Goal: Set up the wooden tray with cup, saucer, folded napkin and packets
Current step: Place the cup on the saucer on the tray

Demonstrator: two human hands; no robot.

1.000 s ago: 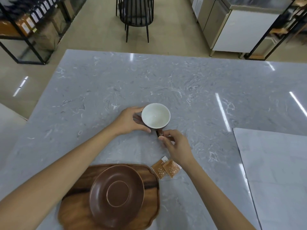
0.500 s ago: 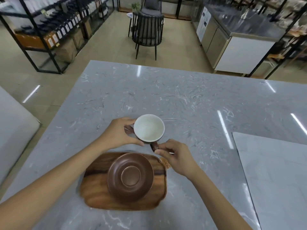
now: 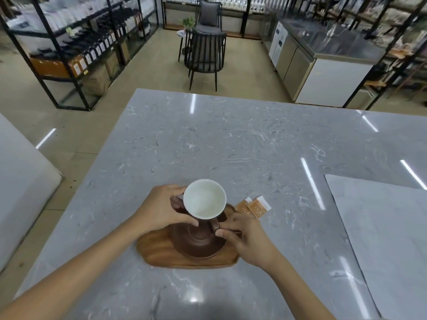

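A grey marble table (image 3: pixel 231 139) bears an oval wooden tray (image 3: pixel 184 257) with a round brown saucer (image 3: pixel 196 247) on it. Over the saucer, left hand (image 3: pixel 161 211) grips the white-lined brown cup (image 3: pixel 204 199); right hand (image 3: pixel 245 239) pinches its handle. Two orange packets (image 3: pixel 254 207) lie just right of the tray

One head-worn wide view looks forward and steeply down, close over the marble counter (image 3: pixel 231 139), edges perhaps distorted.

Both hands hold cup (image 3: pixel 204 199) over saucer (image 3: pixel 198 244) on wooden tray (image 3: pixel 161 252); packets (image 3: pixel 254 206) beside tray.
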